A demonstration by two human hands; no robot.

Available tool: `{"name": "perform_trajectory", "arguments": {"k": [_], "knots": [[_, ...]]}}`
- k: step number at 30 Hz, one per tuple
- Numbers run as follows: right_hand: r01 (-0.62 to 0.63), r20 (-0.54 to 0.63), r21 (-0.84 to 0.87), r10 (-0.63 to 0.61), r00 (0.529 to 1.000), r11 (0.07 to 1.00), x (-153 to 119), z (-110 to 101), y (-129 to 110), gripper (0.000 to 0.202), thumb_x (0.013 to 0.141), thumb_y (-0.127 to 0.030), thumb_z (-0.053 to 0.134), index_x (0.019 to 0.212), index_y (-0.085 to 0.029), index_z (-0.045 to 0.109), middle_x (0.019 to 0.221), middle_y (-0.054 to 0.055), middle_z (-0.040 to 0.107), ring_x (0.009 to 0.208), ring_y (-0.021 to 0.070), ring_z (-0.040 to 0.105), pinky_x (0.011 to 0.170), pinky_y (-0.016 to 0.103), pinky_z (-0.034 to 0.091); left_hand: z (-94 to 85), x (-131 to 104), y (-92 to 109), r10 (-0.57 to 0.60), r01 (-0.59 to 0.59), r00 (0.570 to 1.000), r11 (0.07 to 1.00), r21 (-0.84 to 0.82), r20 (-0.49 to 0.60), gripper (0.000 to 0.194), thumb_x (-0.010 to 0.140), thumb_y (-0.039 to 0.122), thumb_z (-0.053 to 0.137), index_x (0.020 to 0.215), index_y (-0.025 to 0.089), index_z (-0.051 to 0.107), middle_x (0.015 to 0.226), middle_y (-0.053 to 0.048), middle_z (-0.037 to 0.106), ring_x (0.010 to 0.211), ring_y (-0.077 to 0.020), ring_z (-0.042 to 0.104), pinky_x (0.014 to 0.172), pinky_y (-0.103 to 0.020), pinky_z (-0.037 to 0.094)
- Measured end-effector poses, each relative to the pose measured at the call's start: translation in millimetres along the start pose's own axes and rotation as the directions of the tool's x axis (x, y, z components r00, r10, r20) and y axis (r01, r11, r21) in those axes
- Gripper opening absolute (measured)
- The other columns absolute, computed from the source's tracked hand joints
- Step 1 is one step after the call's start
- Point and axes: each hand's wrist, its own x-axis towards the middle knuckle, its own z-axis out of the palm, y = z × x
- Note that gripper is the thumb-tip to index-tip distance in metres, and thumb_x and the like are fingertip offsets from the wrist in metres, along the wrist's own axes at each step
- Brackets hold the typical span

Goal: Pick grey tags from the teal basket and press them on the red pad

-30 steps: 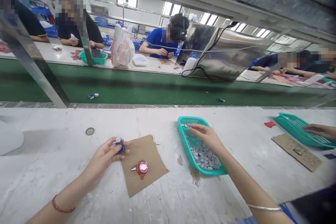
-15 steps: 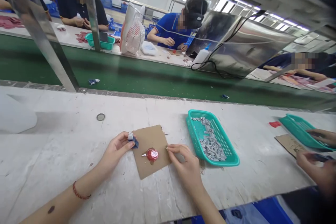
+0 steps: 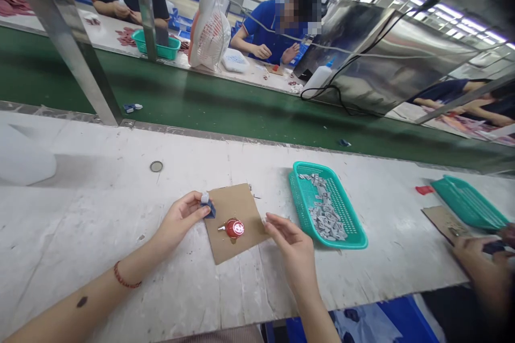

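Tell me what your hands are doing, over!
Left hand holds blue piece. Right hand at cardboard's edge, grip unclear. Shiny red thing on cardboard between hands.

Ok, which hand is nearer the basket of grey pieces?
Right. The right hand is just left of the basket; the left hand is farther left, beyond the red cap on the cardboard.

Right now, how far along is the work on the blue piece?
Seemingly done: the blue piece has a grey part at its top, though whether it is fixed, I cannot tell. In hand: the left hand grips the blue piece; the right hand is at the cardboard, its fingertips unclear. Apparently left: many grey pieces in the green basket.
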Motion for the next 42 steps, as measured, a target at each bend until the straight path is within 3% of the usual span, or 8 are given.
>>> {"name": "perform_trajectory", "arguments": {"k": [4, 9, 15, 20, 28, 34, 38, 42], "knots": [[-0.35, 0.141, 0.379, 0.32, 0.937, 0.857, -4, 3, -18, 0.039, 0.06, -0.038, 0.087, 0.093, -0.021, 0.078, 0.088, 0.003, 0.073, 0.077, 0.0141, 0.063, 0.076, 0.025, 0.053, 0.5, -1, 0, -0.002, 0.002, 1.0, 1.0, 0.003, 0.016, 0.014, 0.083, 0.032, 0.071, 0.087, 0.022, 0.061, 0.098, 0.0, 0.066, 0.096, -0.0141, 0.057, 0.087, -0.026, 0.046], [-0.42, 0.222, 0.433, 0.357, 0.907, 0.798, -9, 13, -29, 0.035, 0.055, -0.037, 0.09, 0.083, -0.021, 0.078, 0.084, 0.003, 0.074, 0.078, 0.0139, 0.064, 0.074, 0.022, 0.054, 0.5, -1, 2, 0.0, -0.001, 0.999, 1.0, 0.013, 0.046, 0.011, 0.084, 0.03, 0.069, 0.087, 0.021, 0.062, 0.099, -0.001, 0.065, 0.095, -0.014, 0.058, 0.087, -0.026, 0.046], [0.002, 0.262, 0.0, -0.002, 0.965, 1.0, -11, 24, -37, 0.013, 0.078, -0.034, 0.074, 0.087, -0.024, 0.076, 0.092, 0.005, 0.072, 0.087, 0.0197, 0.067, 0.077, 0.03, 0.054, 1.3, -1, 3, 0.008, -0.009, 0.999, 1.0, 0.014, 0.052, 0.013, 0.081, 0.029, 0.071, 0.087, 0.02, 0.064, 0.098, -0.002, 0.066, 0.093, -0.0149, 0.06, 0.087, -0.027, 0.047], [0.484, 0.42, -0.305, -0.34, 0.841, 0.82, -10, 27, -49, 0.015, 0.091, -0.023, 0.057, 0.096, -0.024, 0.072, 0.092, 0.006, 0.069, 0.087, 0.0205, 0.065, 0.074, 0.032, 0.052, 3.1, -1, 0, 0.009, -0.01, 0.999, 1.0, 0.03, 0.038, 0.02, 0.076, 0.031, 0.076, 0.087, 0.018, 0.065, 0.096, -0.005, 0.068, 0.091, -0.0188, 0.064, 0.087, -0.032, 0.05], [0.653, 0.537, -0.414, -0.409, 0.738, 0.634, -8, 33, -47, 0.023, 0.096, -0.021, 0.047, 0.096, -0.022, 0.07, 0.089, 0.007, 0.066, 0.081, 0.02, 0.064, 0.07, 0.032, 0.053, 1.9, -1, -3, 0.014, -0.017, 0.997, 0.999, 0.036, 0.078, 0.02, 0.078, 0.032, 0.073, 0.092, 0.019, 0.066, 0.095, -0.006, 0.071, 0.092, -0.0211, 0.066, 0.087, -0.035, 0.052], [0.557, 0.507, -0.382, -0.337, 0.793, 0.737, -6, 33, -53, 0.024, 0.095, -0.025, 0.05, 0.092, -0.023, 0.074, 0.087, 0.007, 0.068, 0.079, 0.0208, 0.065, 0.068, 0.034, 0.053, 1.3, -1, -4, 0.014, -0.019, 0.995, 0.999, 0.046, 0.096, 0.019, 0.08, 0.03, 0.072, 0.093, 0.019, 0.064, 0.097, -0.006, 0.07, 0.094, -0.021, 0.066, 0.087, -0.035, 0.051], [0.216, 0.407, -0.162, -0.134, 0.904, 0.963, 0, 31, -59, 0.014, 0.084, -0.032, 0.067, 0.088, -0.023, 0.077, 0.09, 0.006, 0.074, 0.084, 0.0228, 0.068, 0.073, 0.034, 0.056, 2.0, -3, -3, 0.028, -0.032, 0.994, 0.999, 0.031, 0.102, 0.017, 0.08, 0.029, 0.071, 0.09, 0.018, 0.062, 0.097, -0.007, 0.07, 0.096, -0.0219, 0.067, 0.086, -0.034, 0.052], [-0.048, 0.337, 0.004, 0.044, 0.94, 0.999, 4, 39, -61, 0.02, 0.074, -0.036, 0.076, 0.087, -0.021, 0.078, 0.089, 0.007, 0.075, 0.083, 0.0237, 0.07, 0.074, 0.035, 0.058, 2.5, -3, -2, 0.041, -0.044, 0.994, 0.999, 0.03, 0.096, 0.016, 0.08, 0.027, 0.072, 0.086, 0.018, 0.061, 0.093, -0.005, 0.069, 0.093, -0.0202, 0.066, 0.084, -0.033, 0.052]]}}
